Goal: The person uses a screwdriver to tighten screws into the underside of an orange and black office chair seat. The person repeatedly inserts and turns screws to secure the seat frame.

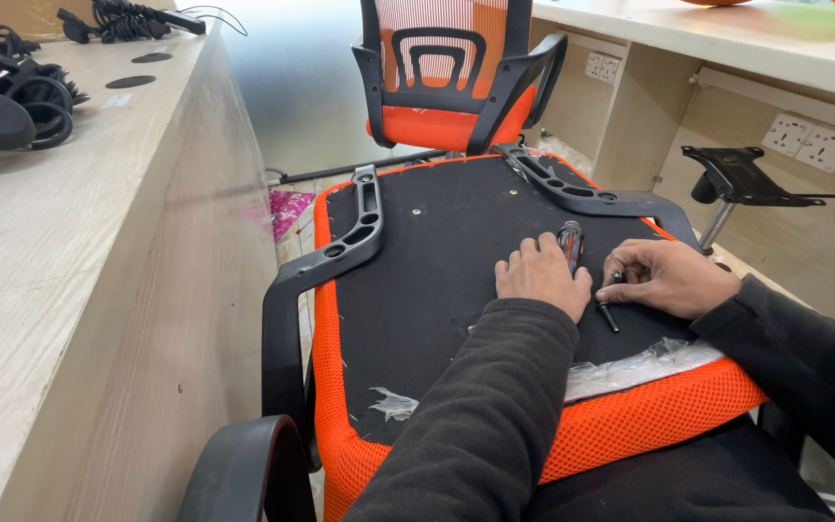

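Pale wooden table (70, 251) fills the left of the frame, with black chair parts (12, 97) piled at the upper left. Your upturned orange chair seat (417, 261) lies across the middle, black underside up, an armrest (340, 246) bolted to each side. Your left hand (541, 275) rests flat on the underside right of centre, fingers pressed together, over a screwdriver (570, 242) whose handle pokes out above them. Just beside it, your right hand (667, 278) has its fingers pinching a small dark bolt (608, 314). Another orange chair (451, 77) stands at the top centre.
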